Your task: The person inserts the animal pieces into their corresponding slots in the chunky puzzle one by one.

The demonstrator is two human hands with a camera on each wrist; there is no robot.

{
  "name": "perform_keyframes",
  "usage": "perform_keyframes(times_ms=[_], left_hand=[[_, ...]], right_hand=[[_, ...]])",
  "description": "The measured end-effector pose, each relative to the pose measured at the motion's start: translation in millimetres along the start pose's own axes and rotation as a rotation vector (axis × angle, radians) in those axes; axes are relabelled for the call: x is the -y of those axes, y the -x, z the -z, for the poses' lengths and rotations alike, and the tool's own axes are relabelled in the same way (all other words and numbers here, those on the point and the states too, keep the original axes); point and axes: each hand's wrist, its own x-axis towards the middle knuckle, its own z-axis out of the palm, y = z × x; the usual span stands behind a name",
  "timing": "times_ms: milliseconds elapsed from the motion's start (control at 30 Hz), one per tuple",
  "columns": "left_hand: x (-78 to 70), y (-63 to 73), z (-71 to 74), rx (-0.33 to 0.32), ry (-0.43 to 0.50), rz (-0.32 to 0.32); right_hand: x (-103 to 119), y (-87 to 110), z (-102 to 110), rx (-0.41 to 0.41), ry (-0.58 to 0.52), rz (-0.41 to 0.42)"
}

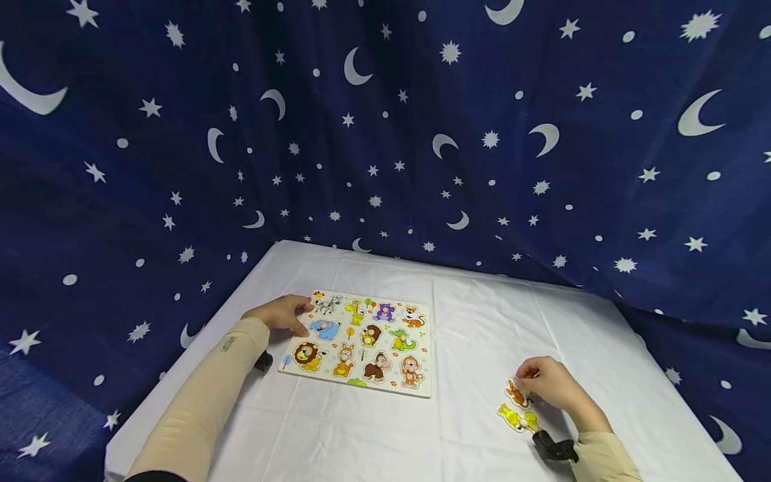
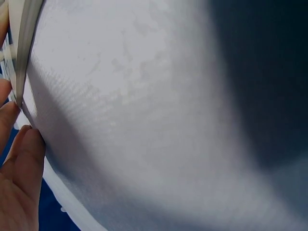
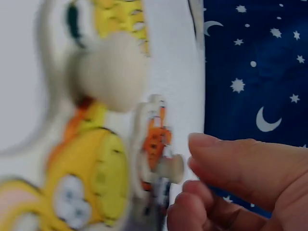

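A wooden animal peg puzzle board lies flat on the left half of the table. My left hand rests at the board's left edge, thumb and fingertips against it; in the left wrist view the thumb meets that edge. On the right, my right hand is over a tiger puzzle piece, fingers bent. The right wrist view has the thumb and fingers right beside the wooden knob of that piece, none wrapped round it. Just nearer lies a yellow giraffe piece.
A white cloth covers the table. Behind and around it hangs a dark blue curtain with moons and stars. A black wrist camera mount sits close to the giraffe piece; another is at the left wrist.
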Motion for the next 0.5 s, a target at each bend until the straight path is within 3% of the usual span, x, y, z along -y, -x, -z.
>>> perform_keyframes(times_ms=[233,500], left_hand=[[2.1,-1.2,-3.4,0.010,0.001,0.010],[2.5,-3.8,0.3,0.012,-0.004,0.006]], right_hand=[[-5,4.4,-10,-0.020,0.003,-0.080],[-6,5.2,-13,-0.067,-0.035,-0.035]])
